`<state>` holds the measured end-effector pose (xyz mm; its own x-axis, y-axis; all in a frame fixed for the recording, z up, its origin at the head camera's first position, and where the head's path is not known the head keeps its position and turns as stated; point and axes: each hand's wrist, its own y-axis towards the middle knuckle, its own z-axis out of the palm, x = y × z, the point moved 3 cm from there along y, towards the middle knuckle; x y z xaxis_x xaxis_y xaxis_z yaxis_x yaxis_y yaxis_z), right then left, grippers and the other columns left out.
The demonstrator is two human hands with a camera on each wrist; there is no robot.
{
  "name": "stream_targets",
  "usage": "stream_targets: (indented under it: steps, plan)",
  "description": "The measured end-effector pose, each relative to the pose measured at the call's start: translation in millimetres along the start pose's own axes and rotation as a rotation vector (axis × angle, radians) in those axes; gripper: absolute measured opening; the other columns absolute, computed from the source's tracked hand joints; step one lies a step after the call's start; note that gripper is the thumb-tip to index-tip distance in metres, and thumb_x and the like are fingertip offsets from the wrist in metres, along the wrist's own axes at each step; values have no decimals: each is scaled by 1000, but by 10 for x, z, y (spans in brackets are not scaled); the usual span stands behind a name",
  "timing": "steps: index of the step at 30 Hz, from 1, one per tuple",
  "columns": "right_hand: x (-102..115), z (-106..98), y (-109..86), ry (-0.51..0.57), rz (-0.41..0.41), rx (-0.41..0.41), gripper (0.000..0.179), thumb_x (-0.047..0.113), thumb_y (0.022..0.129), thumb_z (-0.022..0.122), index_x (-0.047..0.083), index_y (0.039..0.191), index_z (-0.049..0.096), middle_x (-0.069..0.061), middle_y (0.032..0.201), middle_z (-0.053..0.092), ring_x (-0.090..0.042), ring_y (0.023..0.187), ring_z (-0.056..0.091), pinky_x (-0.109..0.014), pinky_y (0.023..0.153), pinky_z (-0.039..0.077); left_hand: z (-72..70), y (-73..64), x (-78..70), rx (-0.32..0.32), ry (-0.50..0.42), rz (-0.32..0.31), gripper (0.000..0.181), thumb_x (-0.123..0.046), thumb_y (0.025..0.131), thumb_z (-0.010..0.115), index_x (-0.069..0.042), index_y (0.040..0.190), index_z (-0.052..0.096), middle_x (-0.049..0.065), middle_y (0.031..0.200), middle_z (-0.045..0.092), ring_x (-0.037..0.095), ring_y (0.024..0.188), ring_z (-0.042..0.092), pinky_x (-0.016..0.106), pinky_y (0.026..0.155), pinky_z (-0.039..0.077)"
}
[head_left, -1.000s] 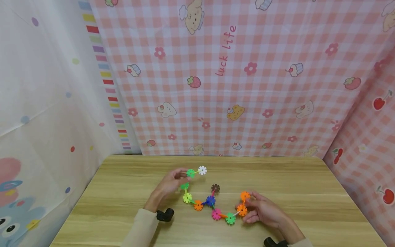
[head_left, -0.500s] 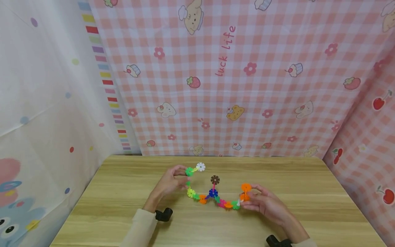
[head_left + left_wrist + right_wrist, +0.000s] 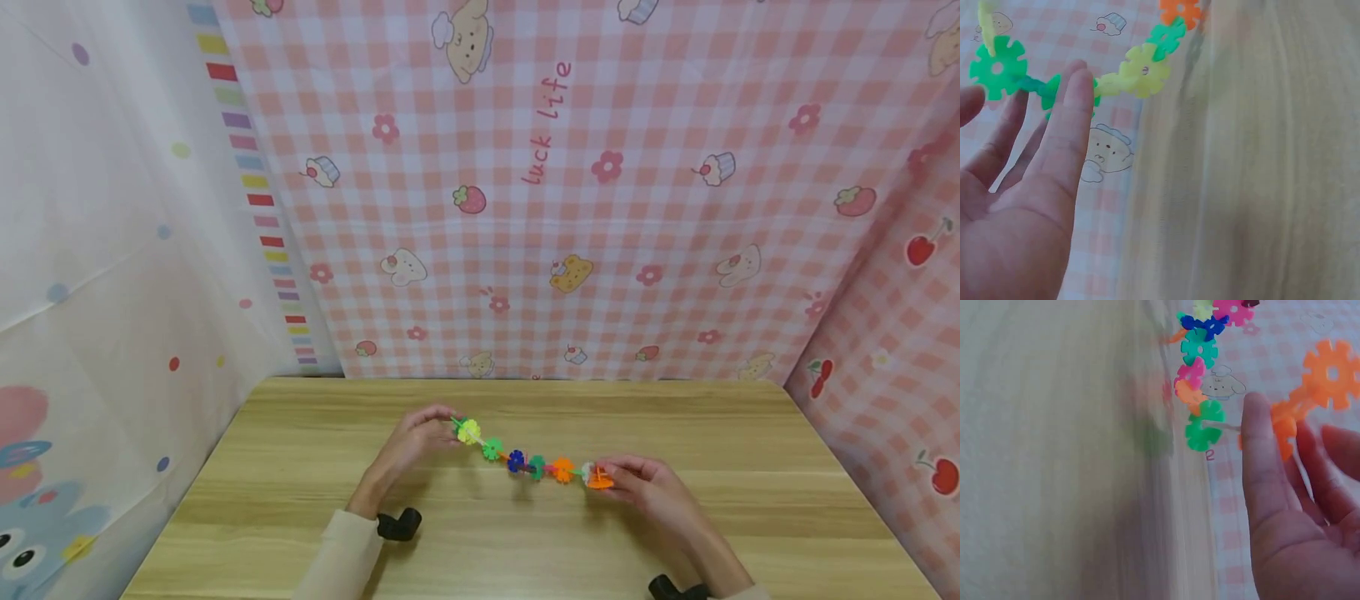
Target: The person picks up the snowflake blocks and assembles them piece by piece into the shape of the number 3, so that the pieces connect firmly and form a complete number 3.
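A chain of colourful plastic snowflake discs (image 3: 515, 461), notched and slotted together, stretches between both hands just above the table. My left hand (image 3: 412, 437) holds its left end. In the left wrist view, the green disc (image 3: 985, 53) lies by the fingers, and a yellow disc (image 3: 1141, 57) continues the chain beyond them. At the right end, my right hand (image 3: 656, 492) grips the orange discs. Its wrist view shows one orange disc (image 3: 1335, 355) sticking up near the thumb and a green disc (image 3: 1211, 428) beside the fingers. Fingers partly cover the held pieces.
Beneath the hands is a wooden table (image 3: 480, 550). A pink checked cloth (image 3: 525, 225) hangs along its far edge, with patterned cloths at the left (image 3: 135, 217) and right (image 3: 892, 350). Black wrist devices (image 3: 400, 524) sit on both wrists.
The chain has turned from a wide sagging curve into a nearly straight, slanting line, its discs tilting over. The white and brown discs no longer stand up clearly. My right hand has moved slightly upward.
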<state>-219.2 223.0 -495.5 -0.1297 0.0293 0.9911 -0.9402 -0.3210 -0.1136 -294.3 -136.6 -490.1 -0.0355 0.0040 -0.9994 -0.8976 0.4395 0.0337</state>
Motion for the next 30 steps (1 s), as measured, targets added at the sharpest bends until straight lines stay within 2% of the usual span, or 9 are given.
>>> stream_targets:
  steps: [4,7,10,14,16,19,22,25,30]
  plan:
    - [-28,31,-16,-127,-14,-42,36,1,98,53,-15,130,53,-32,144,44,-10,105,66,-34,92,55,-5,-6,46,-19,-32,-15,45,-26,105,43,10,130,53,29,138,51,25,111,64,49,104,47]
    - [-52,47,-31,-175,3,-89,44,4,95,59,-9,137,51,-30,152,35,-9,103,64,-29,87,56,-1,-15,78,-47,-27,-43,53,-37,105,45,9,129,55,27,142,48,25,115,62,41,102,49]
    - [-69,72,-42,-221,40,-133,54,9,92,66,-3,142,48,-26,152,38,-16,109,62,-23,86,52,5,-22,117,-72,31,-70,49,-37,103,52,5,129,58,23,138,54,26,117,61,41,102,49]
    - [-105,121,-39,-239,65,-141,62,11,88,72,-4,143,45,-25,141,51,-29,121,57,-24,90,51,5,-35,192,-91,141,-105,33,-23,100,59,-6,128,61,14,128,62,26,114,62,42,100,49]
    - [-137,141,-35,-227,79,-127,63,10,88,73,-6,142,44,-24,131,59,-29,116,61,-26,89,53,9,-37,225,-89,155,-116,30,-16,99,59,-7,128,61,14,124,64,27,112,62,40,97,50]
    - [-189,169,-34,-187,99,-103,64,5,87,72,-8,142,41,-19,115,67,-23,100,67,-27,84,56,25,-28,267,-75,118,-122,32,-8,98,56,-3,130,59,18,122,65,30,110,64,37,96,52]
    - [-234,198,-37,-138,106,-70,65,0,87,70,-10,142,37,-15,105,70,-19,91,68,-28,81,57,34,-20,301,-68,126,-127,34,-3,98,53,-1,132,56,19,122,64,30,110,64,36,97,51]
    - [-252,227,-44,-132,99,-45,64,-1,87,70,-11,141,37,-12,101,70,-18,89,67,-28,80,57,36,-16,313,-77,171,-134,38,-2,98,52,-1,135,54,18,124,63,29,112,63,40,98,50]
    - [-226,242,-44,-134,117,-2,57,-5,88,64,-14,138,38,-17,102,70,-23,88,69,-39,77,60,32,-16,277,-115,283,-129,44,-3,98,53,-4,142,50,17,127,63,31,117,59,49,102,46]
